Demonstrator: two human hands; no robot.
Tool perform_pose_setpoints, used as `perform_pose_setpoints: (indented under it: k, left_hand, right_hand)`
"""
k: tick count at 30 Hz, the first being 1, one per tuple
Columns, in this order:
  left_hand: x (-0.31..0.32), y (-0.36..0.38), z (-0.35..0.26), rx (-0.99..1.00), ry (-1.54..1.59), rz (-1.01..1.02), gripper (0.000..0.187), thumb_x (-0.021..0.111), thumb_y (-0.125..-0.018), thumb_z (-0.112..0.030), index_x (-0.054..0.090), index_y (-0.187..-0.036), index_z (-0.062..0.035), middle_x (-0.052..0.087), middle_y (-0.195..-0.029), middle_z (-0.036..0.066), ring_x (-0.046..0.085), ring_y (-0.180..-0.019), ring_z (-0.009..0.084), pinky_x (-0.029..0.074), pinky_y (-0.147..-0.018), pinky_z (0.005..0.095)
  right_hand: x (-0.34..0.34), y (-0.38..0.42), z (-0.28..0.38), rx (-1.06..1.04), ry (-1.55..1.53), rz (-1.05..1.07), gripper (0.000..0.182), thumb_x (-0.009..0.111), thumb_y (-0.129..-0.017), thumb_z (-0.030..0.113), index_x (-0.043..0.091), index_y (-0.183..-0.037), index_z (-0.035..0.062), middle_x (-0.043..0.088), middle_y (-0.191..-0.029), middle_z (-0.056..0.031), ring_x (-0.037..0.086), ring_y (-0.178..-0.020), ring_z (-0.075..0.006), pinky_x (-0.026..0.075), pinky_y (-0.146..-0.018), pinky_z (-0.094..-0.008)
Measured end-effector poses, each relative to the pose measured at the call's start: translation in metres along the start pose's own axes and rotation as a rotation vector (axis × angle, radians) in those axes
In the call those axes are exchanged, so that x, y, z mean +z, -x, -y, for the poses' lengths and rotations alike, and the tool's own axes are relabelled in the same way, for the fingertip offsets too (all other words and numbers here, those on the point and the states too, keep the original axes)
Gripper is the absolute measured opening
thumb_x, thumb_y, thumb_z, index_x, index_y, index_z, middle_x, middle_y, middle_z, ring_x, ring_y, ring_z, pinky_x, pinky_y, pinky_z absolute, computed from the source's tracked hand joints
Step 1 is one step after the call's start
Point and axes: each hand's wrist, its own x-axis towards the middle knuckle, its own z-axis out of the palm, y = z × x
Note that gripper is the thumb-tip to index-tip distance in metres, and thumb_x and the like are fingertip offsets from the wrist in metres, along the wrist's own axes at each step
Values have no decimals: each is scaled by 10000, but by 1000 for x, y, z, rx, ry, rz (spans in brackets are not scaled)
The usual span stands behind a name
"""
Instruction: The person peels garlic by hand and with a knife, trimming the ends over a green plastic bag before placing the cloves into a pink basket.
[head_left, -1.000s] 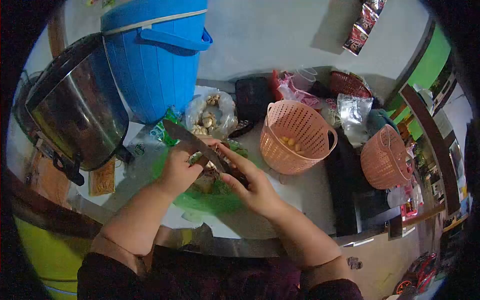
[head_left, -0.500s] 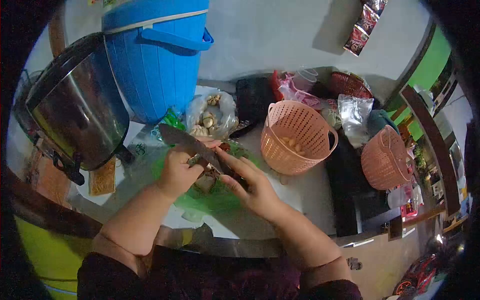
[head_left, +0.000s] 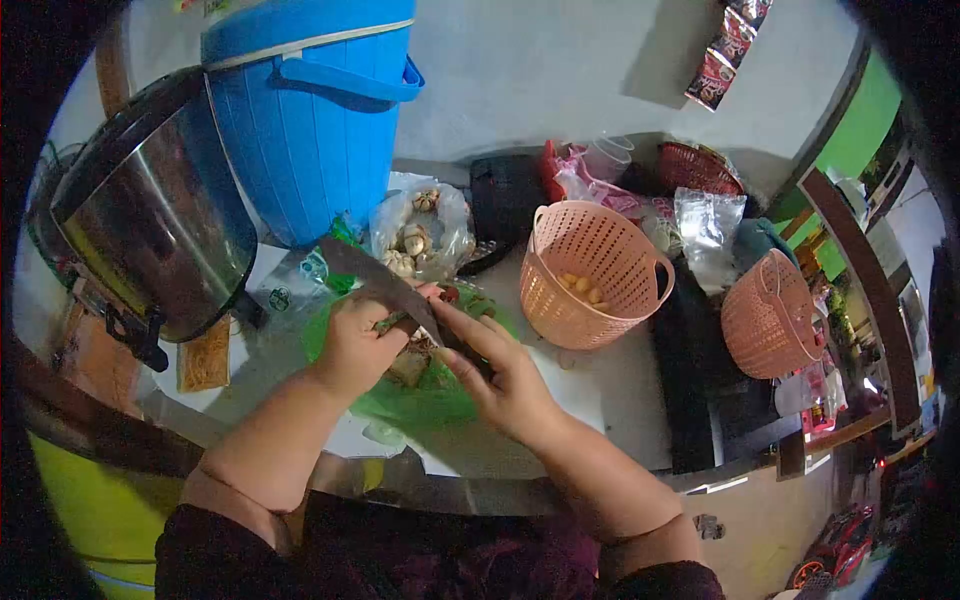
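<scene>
My right hand [head_left: 505,385] is wrapped round the handle of a wide-bladed kitchen knife [head_left: 375,277], its blade pointing up and left over my left hand. My left hand [head_left: 358,342] is closed in a pinch on a small greenish-brown piece [head_left: 392,322], close to the blade; its kind is hard to make out. Beneath both hands lies a green plastic bag [head_left: 445,395], with brownish scraps [head_left: 412,362] on it. Just behind the hands, a clear bag of garlic bulbs [head_left: 415,235] stands open. To the right, a pink basket [head_left: 590,310] holds several pale peeled cloves [head_left: 583,288].
A large steel pot [head_left: 160,220] and a tall blue bucket [head_left: 305,130] stand at the left and back left. A second pink basket [head_left: 770,320] is at the right, beside a silver pouch [head_left: 708,235]. A brown rectangular block [head_left: 205,357] lies near the pot.
The knife and both hands have shifted only slightly, with the blade still above my left hand. The view has moved a little.
</scene>
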Motion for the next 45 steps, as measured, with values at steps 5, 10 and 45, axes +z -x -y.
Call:
perform_pose_setpoints:
  k: [5, 10, 45]
  left_hand:
    - [-3, -1, 3, 27, -155, 4, 346, 604, -765, 103, 669, -1083, -17, 681, -1049, 129, 663, -969, 247, 519, -833, 333]
    - [-3, -2, 1, 57, -141, -23, 273, 642, -814, 52, 649, -1083, 9, 673, -1020, 143, 661, -935, 256, 516, -812, 327]
    - [4, -3, 15, -192, 243, -308, 318, 600, -912, -1, 521, -1217, 32, 638, -1050, 92, 599, -953, 126, 480, -828, 252]
  right_hand:
    - [-4, -3, 2, 307, -580, 84, 483, 568, -954, 144, 433, -1417, 111, 562, -955, -4, 499, -770, -81, 445, -662, -255]
    - [-11, -4, 1, 485, -710, 76, 482, 554, -966, 158, 419, -1428, 133, 554, -934, 31, 461, -716, -29, 408, -623, -186]
    - [-2, -4, -4, 485, -610, 98, 468, 526, -982, 163, 408, -1433, 120, 486, -831, 21, 464, -660, -52, 405, -580, -203]
